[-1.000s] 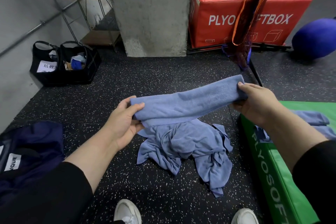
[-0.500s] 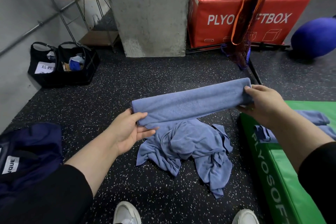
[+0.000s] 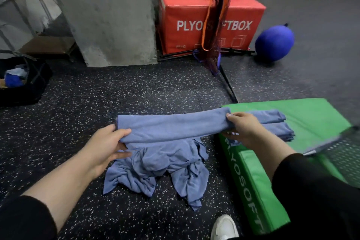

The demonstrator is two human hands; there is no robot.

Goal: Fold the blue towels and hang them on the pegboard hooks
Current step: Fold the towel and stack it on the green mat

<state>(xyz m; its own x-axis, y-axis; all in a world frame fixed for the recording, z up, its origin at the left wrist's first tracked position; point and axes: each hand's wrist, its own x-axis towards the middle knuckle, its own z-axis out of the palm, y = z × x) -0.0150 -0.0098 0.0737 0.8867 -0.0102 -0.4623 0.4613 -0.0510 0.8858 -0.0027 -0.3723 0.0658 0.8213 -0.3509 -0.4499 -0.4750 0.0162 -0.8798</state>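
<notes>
I hold a folded blue towel (image 3: 173,125) stretched level between both hands, above the floor. My left hand (image 3: 106,146) grips its left end, thumb on top. My right hand (image 3: 244,128) pinches its right end. Below the held towel lies a crumpled heap of blue towels (image 3: 161,171) on the speckled floor. Folded blue towels (image 3: 276,124) are stacked on the green soft box (image 3: 319,121) at the right, just beyond my right hand. No pegboard or hooks are in view.
A concrete pillar (image 3: 105,15) stands ahead on the left, a red soft box (image 3: 210,21) behind it, and an orange-and-black net (image 3: 216,15) hangs in front of that. A blue ball (image 3: 274,43) lies far right. A black bag (image 3: 23,82) sits left. My white shoe (image 3: 224,228) is below.
The view has swung right and down. Both hands have carried the folded towel rightward and lower, so its right end now reaches the green box beside the stacked towels.
</notes>
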